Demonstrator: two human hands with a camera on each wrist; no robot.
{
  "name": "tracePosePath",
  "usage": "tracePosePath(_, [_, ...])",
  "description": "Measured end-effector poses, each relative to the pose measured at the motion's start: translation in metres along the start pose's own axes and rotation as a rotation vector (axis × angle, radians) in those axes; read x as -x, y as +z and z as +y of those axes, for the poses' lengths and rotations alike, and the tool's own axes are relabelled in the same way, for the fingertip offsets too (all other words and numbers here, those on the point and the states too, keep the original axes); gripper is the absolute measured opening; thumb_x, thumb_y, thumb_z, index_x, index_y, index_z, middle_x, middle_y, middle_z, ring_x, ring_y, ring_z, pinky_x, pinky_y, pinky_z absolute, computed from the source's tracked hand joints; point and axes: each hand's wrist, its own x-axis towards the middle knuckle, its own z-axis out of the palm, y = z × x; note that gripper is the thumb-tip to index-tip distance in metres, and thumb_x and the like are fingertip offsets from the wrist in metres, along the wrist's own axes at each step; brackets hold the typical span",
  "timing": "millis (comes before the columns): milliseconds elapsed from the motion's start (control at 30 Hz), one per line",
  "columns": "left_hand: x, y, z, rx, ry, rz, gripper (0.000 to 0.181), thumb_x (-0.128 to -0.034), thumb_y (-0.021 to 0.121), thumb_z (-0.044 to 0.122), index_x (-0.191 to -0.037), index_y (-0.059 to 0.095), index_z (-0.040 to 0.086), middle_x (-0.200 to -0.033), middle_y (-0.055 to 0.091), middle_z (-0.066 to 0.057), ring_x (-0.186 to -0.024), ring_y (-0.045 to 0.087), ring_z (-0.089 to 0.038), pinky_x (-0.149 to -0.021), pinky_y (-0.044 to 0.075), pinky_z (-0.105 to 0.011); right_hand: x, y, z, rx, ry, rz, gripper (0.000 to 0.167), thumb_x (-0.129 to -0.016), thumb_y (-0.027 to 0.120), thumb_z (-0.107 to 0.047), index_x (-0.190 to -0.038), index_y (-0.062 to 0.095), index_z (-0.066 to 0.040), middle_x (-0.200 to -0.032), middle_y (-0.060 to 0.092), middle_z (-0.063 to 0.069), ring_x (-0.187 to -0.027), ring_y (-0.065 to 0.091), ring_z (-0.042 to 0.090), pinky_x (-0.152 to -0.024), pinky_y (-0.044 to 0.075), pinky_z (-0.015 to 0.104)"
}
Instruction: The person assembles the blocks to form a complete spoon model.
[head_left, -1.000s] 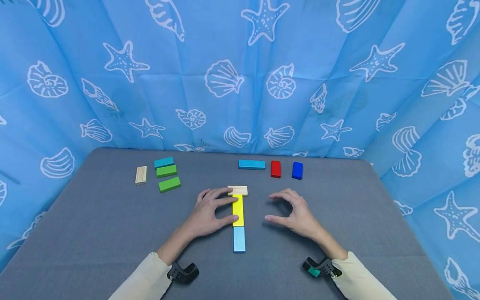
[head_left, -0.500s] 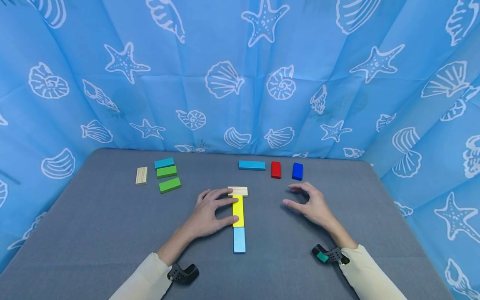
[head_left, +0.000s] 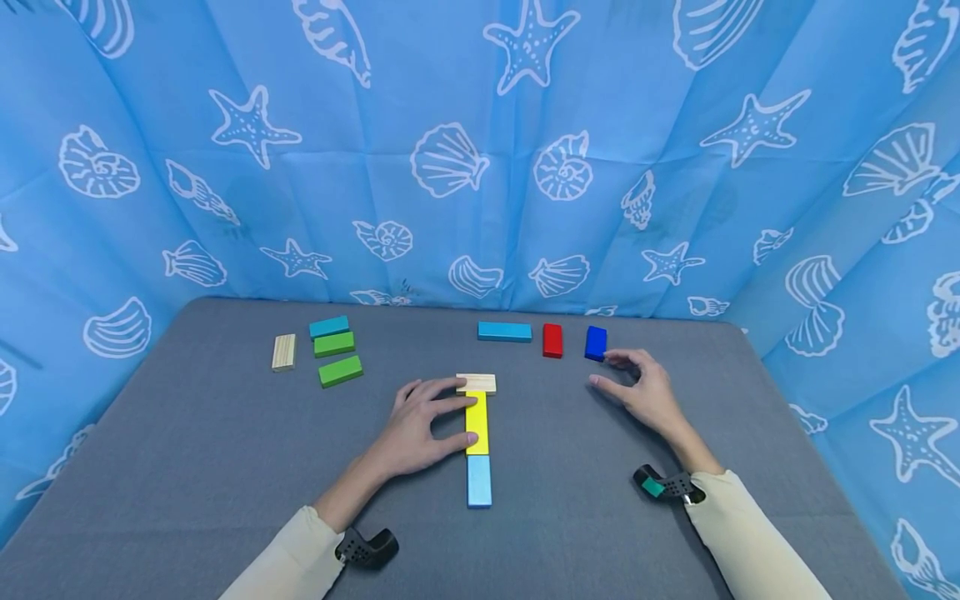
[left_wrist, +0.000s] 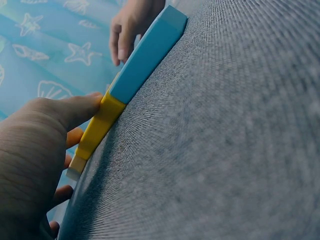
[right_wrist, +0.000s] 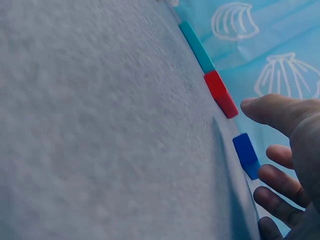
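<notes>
In the head view a light blue block [head_left: 479,482], a yellow block [head_left: 477,423] and a plain wooden block [head_left: 484,382] lie end to end, the wooden one crosswise at the far end. My left hand [head_left: 416,429] rests at their left side, thumb and index finger touching the yellow block, another finger at the wooden block. The left wrist view shows that thumb near the yellow and light blue blocks' joint. My right hand [head_left: 648,392] hovers just near a dark blue block [head_left: 596,342], thumb and fingers spread apart, holding nothing. In the right wrist view the dark blue block [right_wrist: 246,155] lies beyond the fingers.
A red block [head_left: 552,341] and a long blue block [head_left: 505,332] lie left of the dark blue one. At the far left are a teal block [head_left: 328,327], two green blocks [head_left: 340,371] and a wooden block [head_left: 284,352]. A patterned blue curtain [head_left: 480,208] hangs behind the table.
My right hand has moved right and away from me, from beside the yellow block to near the dark blue block. The left hand and the blocks have stayed in place.
</notes>
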Motion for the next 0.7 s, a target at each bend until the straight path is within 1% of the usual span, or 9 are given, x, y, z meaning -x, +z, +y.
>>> tracePosePath(200, [0.0,-0.001,0.001,0.003,0.002,-0.001,0.055,-0.0902,0.071,0.053,-0.137,0.067,0.024,-0.155,0.045,0.001,-0.144,0.037,-0.026,-0.116,0.014,-0.064,-0.007,-0.002,0.006,0.027,0.028,0.033,0.051,-0.086,0.083,-0.023,-0.125,0.064,0.004,-0.119,0.062,0.022,-0.111,0.057,0.037,-0.096,0.042,0.052])
tracePosePath(367, [0.0,0.0,0.0,-0.006,0.003,-0.001,0.056,-0.0901,0.071,0.053,-0.137,0.066,0.024,-0.155,0.045,0.001,-0.145,0.037,-0.026,-0.116,0.014,-0.064,-0.013,-0.004,0.01,0.044,0.052,0.04,0.054,-0.086,0.083,-0.023,-0.128,0.063,0.004,-0.121,0.062,0.024,-0.113,0.057,0.039,-0.098,0.042,0.053])
tracePosePath(700, [0.0,-0.001,0.001,-0.003,0.005,0.004,0.055,-0.0902,0.071,0.053,-0.136,0.067,0.024,-0.155,0.045,0.001,-0.145,0.037,-0.026,-0.116,0.014,-0.064,-0.025,-0.008,0.015,0.053,0.07,-0.003,0.062,-0.088,0.081,-0.028,-0.136,0.058,0.003,-0.129,0.059,0.025,-0.119,0.054,0.04,-0.102,0.041,0.056])
